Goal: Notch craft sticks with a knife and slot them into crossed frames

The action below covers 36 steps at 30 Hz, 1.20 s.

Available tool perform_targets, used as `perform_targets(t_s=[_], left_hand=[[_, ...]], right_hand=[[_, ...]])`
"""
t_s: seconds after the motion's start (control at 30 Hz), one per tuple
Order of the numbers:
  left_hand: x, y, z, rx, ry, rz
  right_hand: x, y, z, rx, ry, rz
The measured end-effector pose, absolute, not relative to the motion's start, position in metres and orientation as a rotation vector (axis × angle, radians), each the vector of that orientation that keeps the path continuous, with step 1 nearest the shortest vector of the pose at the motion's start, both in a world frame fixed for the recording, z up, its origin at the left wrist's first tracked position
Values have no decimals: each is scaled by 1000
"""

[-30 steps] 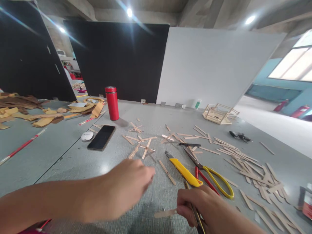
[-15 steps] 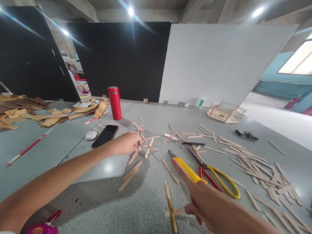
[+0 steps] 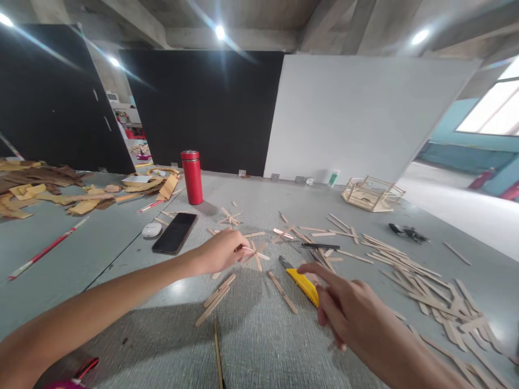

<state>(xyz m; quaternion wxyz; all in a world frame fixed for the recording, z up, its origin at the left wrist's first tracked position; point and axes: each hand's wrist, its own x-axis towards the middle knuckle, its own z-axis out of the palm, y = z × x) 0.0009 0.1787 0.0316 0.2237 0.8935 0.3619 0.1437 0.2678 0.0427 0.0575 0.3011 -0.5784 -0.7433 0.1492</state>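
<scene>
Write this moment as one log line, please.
left hand: at crossed sticks, grip unclear; right hand: by yellow cutter, contact unclear; red bottle: upright

Honestly couldn't read a single word or number anywhere. The white case had a tiny grey mark on it, too small to make out, and the green-and-white thing by the white panel was way too blurry to get any letters off.
</scene>
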Motion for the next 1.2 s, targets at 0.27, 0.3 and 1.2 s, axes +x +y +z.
perform_targets(t_s=[0.27, 0.3, 1.2], left_hand=[[10, 105, 69, 2613, 840, 734], [11, 97, 70, 2644, 811, 763], [10, 65, 92, 1934, 844, 782]], right_hand=[[250, 34, 86, -1462, -1765, 552], [246, 30, 87, -1431, -1784, 575], [223, 12, 95, -1420, -1656, 722]])
